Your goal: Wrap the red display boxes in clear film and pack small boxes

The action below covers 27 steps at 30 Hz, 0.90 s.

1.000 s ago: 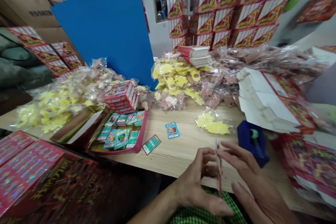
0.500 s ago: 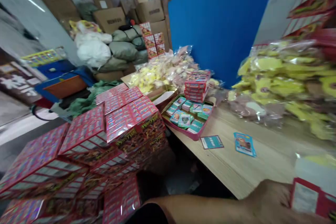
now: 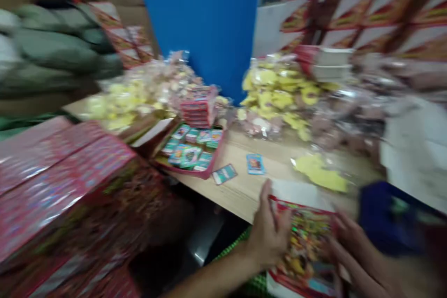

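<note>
Between my two hands is a colourful red-edged cardboard box (image 3: pixel 307 247), with a white flap standing up at its top. My left hand (image 3: pixel 268 233) grips the box's left side, thumb across the printed front. On the opposite side, my right hand (image 3: pixel 359 256) holds the right edge; its fingers are blurred. Just beyond the box on the table lie a small pile of blue-bordered cards (image 3: pixel 255 164) and a teal card (image 3: pixel 224 174). A pink-rimmed tray (image 3: pixel 204 174) further left holds several stacks of cards.
Shrink-wrapped red boxes (image 3: pixel 63 163) are stacked at the left. A pile of red packs (image 3: pixel 195 114) stands behind the tray. Bagged yellow items (image 3: pixel 272 91) lie along the back, one flat yellow bag (image 3: pixel 321 172) nearer. A blue panel (image 3: pixel 206 18) rises behind; a dark blue bin (image 3: pixel 387 219) stands right.
The view has swung right and nearer the table. The red box has come upright in front of me, and my right hand now shows on it beside my left.
</note>
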### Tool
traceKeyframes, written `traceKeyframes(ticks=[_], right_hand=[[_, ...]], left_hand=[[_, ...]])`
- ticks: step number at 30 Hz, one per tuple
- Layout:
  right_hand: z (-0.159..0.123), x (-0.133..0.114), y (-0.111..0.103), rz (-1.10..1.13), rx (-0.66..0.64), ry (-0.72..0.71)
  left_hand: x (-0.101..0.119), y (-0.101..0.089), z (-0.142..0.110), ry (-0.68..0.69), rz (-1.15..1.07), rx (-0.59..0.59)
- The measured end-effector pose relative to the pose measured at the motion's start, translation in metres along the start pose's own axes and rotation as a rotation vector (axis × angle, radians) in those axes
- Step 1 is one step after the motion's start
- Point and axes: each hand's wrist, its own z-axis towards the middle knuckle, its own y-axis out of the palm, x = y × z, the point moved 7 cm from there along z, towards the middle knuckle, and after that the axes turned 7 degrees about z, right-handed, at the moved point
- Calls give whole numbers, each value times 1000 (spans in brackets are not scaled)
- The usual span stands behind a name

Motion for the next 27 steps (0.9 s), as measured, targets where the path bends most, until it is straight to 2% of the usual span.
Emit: traceKeyframes(ticks=[3, 6, 9, 13, 15, 17, 21, 24, 27], right_hand=[[-15, -28, 5, 182, -106, 93], [-7, -51, 9, 164, -139, 94], [-3, -60, 8, 134, -167, 101], [-5, -61, 8, 419, -171, 185], [-6, -67, 11, 511, -216, 179], [-5, -76, 11, 419, -255, 120], [-4, -103, 9, 94, -314, -66], [-5, -112, 12, 76, -420, -17], [-2, -114, 11, 58, -429, 68]], left_hand=[[-12, 0, -4, -15, 50, -62], [-21, 2, -9, -67, 18, -119], [-14, -1, -12, -92, -38, -147], [0, -10, -12, -260, -320, -174], [5, -13, -11, -312, -377, -225], [4, -21, -12, -311, -318, -245], [-5, -37, -15, -259, -183, -229], [-4, -39, -17, -262, -189, -239], [2, -37, -16, -324, -225, -217]])
